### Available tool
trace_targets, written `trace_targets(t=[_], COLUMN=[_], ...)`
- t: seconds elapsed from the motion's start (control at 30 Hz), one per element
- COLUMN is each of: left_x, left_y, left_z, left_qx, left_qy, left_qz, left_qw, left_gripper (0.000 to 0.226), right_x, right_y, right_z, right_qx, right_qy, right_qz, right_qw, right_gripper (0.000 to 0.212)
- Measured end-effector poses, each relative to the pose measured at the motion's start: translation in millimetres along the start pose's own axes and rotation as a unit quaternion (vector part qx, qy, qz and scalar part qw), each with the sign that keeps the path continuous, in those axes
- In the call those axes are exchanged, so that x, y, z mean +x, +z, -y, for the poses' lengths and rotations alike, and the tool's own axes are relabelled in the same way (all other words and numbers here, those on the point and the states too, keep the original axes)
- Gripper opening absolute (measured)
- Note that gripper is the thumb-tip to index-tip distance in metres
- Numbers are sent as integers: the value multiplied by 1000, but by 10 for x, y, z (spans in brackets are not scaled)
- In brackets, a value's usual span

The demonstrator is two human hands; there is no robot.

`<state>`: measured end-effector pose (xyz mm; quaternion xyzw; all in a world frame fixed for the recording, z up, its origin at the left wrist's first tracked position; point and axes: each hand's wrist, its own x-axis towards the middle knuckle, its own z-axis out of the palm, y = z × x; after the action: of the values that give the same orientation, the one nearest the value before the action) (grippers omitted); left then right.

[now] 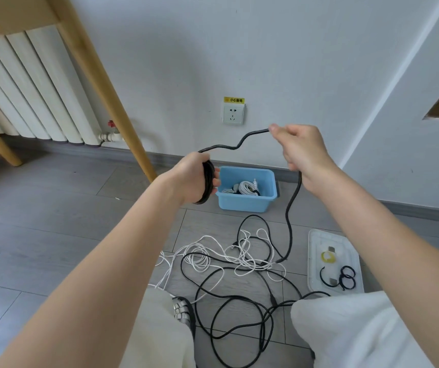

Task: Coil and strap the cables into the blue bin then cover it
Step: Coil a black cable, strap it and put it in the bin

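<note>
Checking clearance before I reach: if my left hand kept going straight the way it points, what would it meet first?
Probably the blue bin: the left hand, gripping the black coil, points toward its near-left rim. Depth is unclear, so it might pass above.

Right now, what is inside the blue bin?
The blue bin holds a coiled white cable and some dark and grey pieces beside it. Its near wall hides the bottom, and the left hand covers its left corner.

Grey plank floor [53,221], white wall [266,49], radiator [27,88] at ten o'clock, wooden chair leg [101,86], wall socket [233,114] at twelve
</note>
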<state>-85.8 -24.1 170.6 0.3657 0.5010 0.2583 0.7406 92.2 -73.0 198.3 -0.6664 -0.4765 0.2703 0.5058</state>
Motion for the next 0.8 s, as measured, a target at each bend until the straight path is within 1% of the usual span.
trace_targets(t=[0.07,0.13,0.2,0.27,0.37,0.4,0.47,0.53,0.6,0.67,0.73,0.77,0.8], left_x=[17,10,21,49,94,104,114,121,129,138,153,152,149], left_y=[18,76,134,170,219,247,300,347,374,360,307,282,261], left_z=[0,-20,-63,-107,-127,-122,-103,-99,-125,-165,-191,-193,-186], left_qx=[-49,-105,-154,-197,-244,-261,-294,-306,-303,-307,-318,-324,-331], left_qy=[7,21,43,68,86,87,89,105,131,156,168,168,166], left_qz=[4,4,-13,-38,-59,-60,-52,-36,-13,-6,-14,-20,-29], left_qw=[999,994,987,977,964,960,950,945,944,939,933,931,928], left_gripper=[33,29,29,32,39,39,38,35,34,34,34,34,35], right_x=[-2,-29,-86,-153,-274,-303,-334,-337,-330,-326,-309,-288,-269], right_y=[-55,-116,-179,-225,-241,-244,-262,-300,-323,-334,-344,-355,-358], right_z=[2,8,29,26,-50,-85,-132,-161,-194,-219,-224,-222,-221], right_qx=[42,44,27,-7,-68,-80,-82,-71,-68,-48,-1,22,34], right_qy=[23,35,52,70,108,121,139,147,137,107,75,62,49], right_qz=[-15,-1,66,158,305,337,372,380,368,337,279,246,223], right_qw=[999,998,996,985,944,930,914,910,917,934,957,967,973], right_gripper=[39,41,44,48,56,58,61,62,60,47,24,17,16])
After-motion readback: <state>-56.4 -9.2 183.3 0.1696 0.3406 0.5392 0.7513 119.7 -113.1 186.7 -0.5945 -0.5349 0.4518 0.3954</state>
